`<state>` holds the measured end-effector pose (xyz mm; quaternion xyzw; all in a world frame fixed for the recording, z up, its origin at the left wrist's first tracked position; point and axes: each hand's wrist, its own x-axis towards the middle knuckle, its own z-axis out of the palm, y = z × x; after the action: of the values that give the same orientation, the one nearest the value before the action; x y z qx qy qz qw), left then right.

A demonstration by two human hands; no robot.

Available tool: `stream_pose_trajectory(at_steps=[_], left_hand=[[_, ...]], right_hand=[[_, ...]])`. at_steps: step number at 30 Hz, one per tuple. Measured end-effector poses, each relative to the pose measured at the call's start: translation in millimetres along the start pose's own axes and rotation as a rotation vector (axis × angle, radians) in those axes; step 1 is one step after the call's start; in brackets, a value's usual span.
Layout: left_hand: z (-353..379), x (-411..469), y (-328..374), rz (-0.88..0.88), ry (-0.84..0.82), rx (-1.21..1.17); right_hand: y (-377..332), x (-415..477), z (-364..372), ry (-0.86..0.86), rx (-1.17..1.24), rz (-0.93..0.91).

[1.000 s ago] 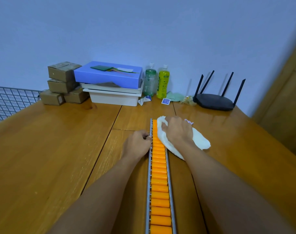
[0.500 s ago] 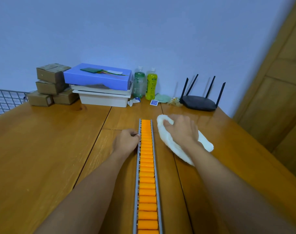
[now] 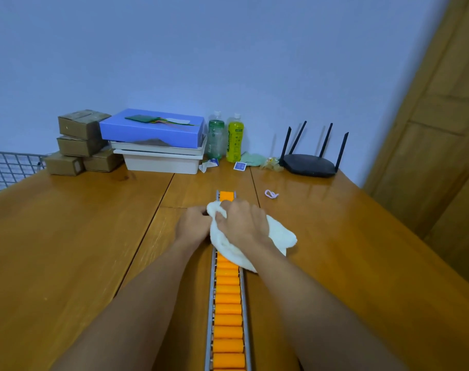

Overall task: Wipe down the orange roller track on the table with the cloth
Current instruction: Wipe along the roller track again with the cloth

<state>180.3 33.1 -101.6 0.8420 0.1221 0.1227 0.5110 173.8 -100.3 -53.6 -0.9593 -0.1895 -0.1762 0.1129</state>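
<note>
The orange roller track (image 3: 228, 309), set in a grey metal frame, runs from the bottom edge up the middle of the wooden table (image 3: 67, 250). My right hand (image 3: 244, 223) presses a white cloth (image 3: 279, 234) down across the track near its far end. The cloth drapes over the rollers and spills to the right of the frame. My left hand (image 3: 192, 223) grips the track's left rail beside the cloth, its fingers curled and partly hidden by the cloth's edge.
At the back stand stacked cardboard boxes (image 3: 79, 141), a blue box on white trays (image 3: 158, 144), two bottles (image 3: 225, 137) and a black router (image 3: 309, 163). A small pink loop (image 3: 271, 194) lies right of the track's end. A wire grid (image 3: 11, 167) sits far left.
My right hand has slid the cloth leftward from the table beside the track back onto the rollers. The pink loop is now uncovered. My left hand stays on the rail.
</note>
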Motion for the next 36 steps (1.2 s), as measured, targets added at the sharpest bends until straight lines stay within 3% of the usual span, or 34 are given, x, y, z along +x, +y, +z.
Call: stream_pose_trajectory(at_steps=[20,29,36], left_hand=[[5,5,-4,0.049,0.022,0.07],[-1,-7,5,0.06,-0.021,0.117],[-8,-33,15,0.057,-0.028,0.189]], right_hand=[[16,-12,-4,0.016,-0.267,-0.1],[41,-25,-29,0.003,-0.185,0.031],[41,-47,-65,0.089,-0.145,0.012]])
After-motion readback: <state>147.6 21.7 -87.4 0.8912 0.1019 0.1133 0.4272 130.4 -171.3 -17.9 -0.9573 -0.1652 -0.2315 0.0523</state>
